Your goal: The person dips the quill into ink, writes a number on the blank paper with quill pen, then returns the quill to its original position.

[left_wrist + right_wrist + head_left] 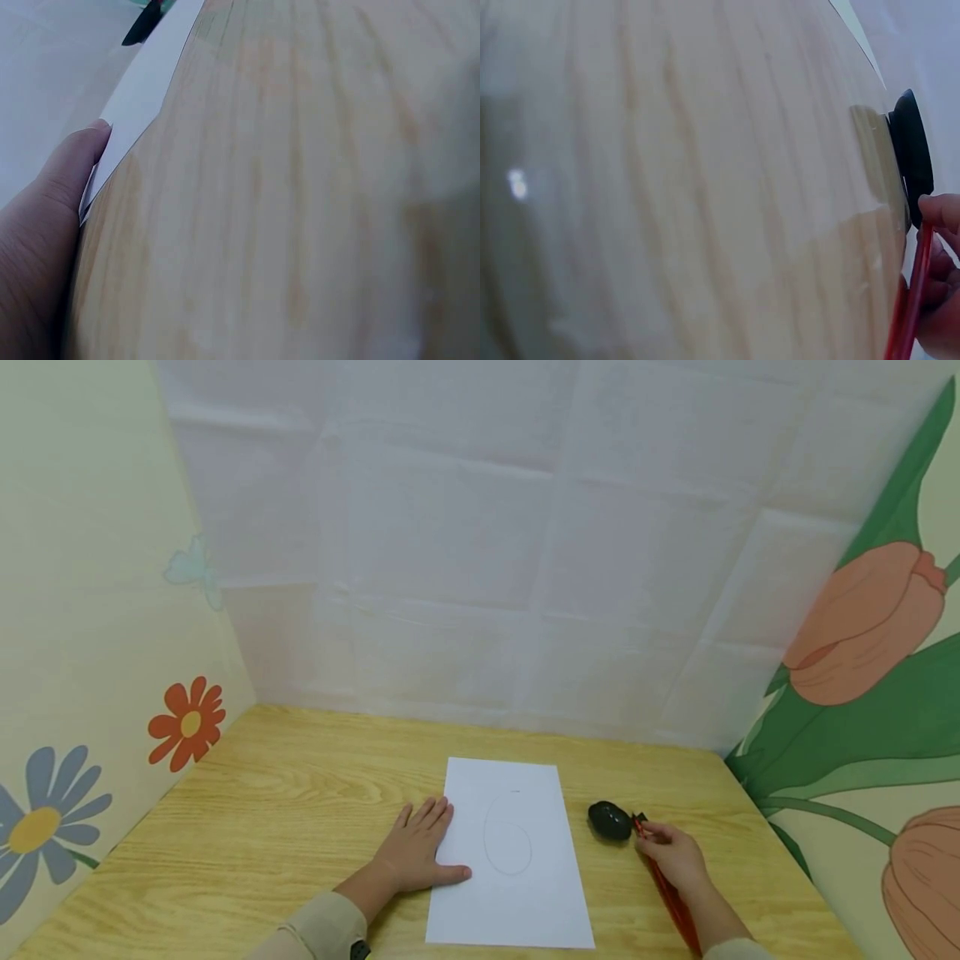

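A white sheet of paper [551,893] lies on the table, bearing a thin pencil-like line shaped like a 6. Across its left edge rests my left hand [420,852], fingers spread and thumb stretched onto the sheet; the left wrist view shows the thumb [71,165] at the paper's edge. To the right of the sheet, my right hand [675,857] pinches the far end of a long, narrow red case-like object [678,914] with a black tip. A glossy black oval object [610,821], resembling a computer mouse, sits just left of those fingertips.
The wood-grain table [315,793] reaches back to a creased white cloth [450,568]. Flower-printed panels, with a red flower [190,723] at left and a pink tulip [862,627] at right, flank both sides.
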{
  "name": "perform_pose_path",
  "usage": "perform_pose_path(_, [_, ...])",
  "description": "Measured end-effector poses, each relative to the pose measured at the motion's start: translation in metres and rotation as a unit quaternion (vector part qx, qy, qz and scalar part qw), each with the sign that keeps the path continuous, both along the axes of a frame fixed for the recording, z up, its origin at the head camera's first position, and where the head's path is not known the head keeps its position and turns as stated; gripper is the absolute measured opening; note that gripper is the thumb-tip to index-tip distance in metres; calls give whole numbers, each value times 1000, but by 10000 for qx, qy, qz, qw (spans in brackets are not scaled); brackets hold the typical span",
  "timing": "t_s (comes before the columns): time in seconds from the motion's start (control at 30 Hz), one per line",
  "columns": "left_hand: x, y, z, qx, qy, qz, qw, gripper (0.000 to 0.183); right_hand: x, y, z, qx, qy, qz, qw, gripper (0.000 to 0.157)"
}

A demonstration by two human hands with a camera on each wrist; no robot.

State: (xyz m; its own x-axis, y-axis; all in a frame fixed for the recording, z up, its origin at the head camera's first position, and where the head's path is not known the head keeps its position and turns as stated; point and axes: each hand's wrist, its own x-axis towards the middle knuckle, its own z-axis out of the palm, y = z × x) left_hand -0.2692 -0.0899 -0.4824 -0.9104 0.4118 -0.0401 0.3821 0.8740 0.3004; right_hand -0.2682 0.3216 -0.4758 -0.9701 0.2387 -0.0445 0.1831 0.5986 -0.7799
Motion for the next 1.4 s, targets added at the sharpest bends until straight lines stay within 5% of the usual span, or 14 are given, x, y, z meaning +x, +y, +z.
perform_pose_path(0.33, [1, -1, -2, 9, -42, 5, 10000, 111, 1, 0, 3, -228, -118, -121, 9996, 49])
perform_pose_path(0.7, [-5, -9, -3, 257, -49, 77, 9996, 114, -12, -33, 37, -807, 79, -7, 9967, 46])
perform_pose_path(0.97, [-27, -14, 2, 689, 40, 438, 9967, 99, -40, -87, 48, -24, 667, 562, 9962, 42])
perform_pose_path(1.1, [-49, -8, 19, 338, 517, 758, 9952, 89, -56, -122, 51, 1313, 936, 1213, 9794, 52])
perform_pose_path(1.23, [-66, 6, 39, -91, 775, 933, 9926, 88, -64, -155, 49, 2845, 935, 1639, 9399, 64])
perform_pose_path(1.4, [-68, 21, 56, -400, 758, 967, 9916, 89, -65, -174, 44, 3404, 654, 1802, 9205, 70])
